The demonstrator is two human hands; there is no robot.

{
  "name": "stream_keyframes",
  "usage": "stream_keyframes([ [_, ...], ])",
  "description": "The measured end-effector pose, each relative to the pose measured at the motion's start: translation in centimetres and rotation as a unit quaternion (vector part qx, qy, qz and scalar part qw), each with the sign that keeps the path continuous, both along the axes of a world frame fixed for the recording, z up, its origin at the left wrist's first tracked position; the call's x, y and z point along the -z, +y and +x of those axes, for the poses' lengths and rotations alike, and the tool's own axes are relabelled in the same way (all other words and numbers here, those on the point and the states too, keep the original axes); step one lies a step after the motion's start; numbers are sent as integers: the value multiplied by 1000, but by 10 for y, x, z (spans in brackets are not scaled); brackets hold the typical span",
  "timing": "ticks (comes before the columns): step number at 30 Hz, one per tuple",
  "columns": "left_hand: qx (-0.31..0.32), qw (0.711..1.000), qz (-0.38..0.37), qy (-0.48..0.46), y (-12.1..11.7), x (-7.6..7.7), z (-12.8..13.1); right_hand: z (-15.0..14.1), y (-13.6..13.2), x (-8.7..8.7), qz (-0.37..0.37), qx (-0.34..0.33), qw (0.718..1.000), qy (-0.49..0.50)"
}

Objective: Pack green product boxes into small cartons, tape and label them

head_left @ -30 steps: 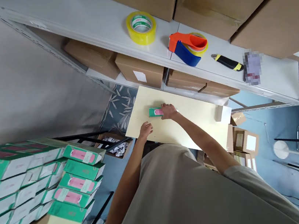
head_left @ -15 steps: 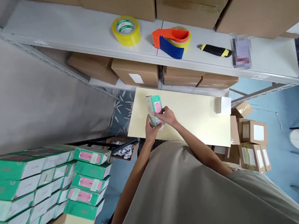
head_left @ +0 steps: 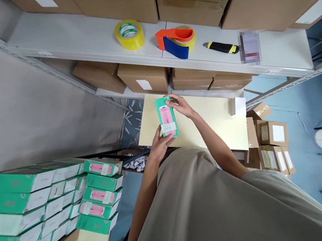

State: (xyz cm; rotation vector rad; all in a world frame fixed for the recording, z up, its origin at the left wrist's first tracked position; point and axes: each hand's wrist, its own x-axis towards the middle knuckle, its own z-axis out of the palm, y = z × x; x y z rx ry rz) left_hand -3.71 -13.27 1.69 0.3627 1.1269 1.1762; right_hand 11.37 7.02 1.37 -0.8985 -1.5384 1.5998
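Observation:
A green and white carton (head_left: 166, 115) with a pink picture on its front is held above the pale yellow board (head_left: 209, 125). My left hand (head_left: 160, 144) grips its lower end, the thumb lying across the front. At the upper right corner my right hand (head_left: 180, 105) pinches the carton between thumb and fingers. The printed front faces up toward me; the back and the fingers behind it are hidden. On the right part of the board stands a small white box (head_left: 238, 106).
Many similar green cartons (head_left: 13, 201) are stacked at the left. The shelf (head_left: 76, 32) ahead bears a yellow tape roll (head_left: 129, 35), a tape dispenser (head_left: 175, 42), a utility knife (head_left: 222, 47) and big brown boxes (head_left: 120, 2). More brown boxes (head_left: 272, 134) lie on the floor at right.
The carton has turned so its pink front faces me squarely. My right hand has slid from its lower part to the top corner; my left hand stays at the bottom end.

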Motion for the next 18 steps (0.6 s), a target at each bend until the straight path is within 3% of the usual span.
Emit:
stream_keyframes([
  [4,-9,1000,11,17,-4,3,-1,2,-5,-7,28,4,999,16],
  [7,-34,994,27,99,-2,4,0,1,-8,-12,28,7,999,16],
  [12,-107,965,55,232,3,-11,10,-9,-16,-16,3,83,997,1],
  [14,-116,967,64,219,2,-20,12,-13,-19,-17,-20,114,993,4],
  [18,-126,987,28,98,-2,-29,9,-13,-20,-17,-53,130,990,36],
])
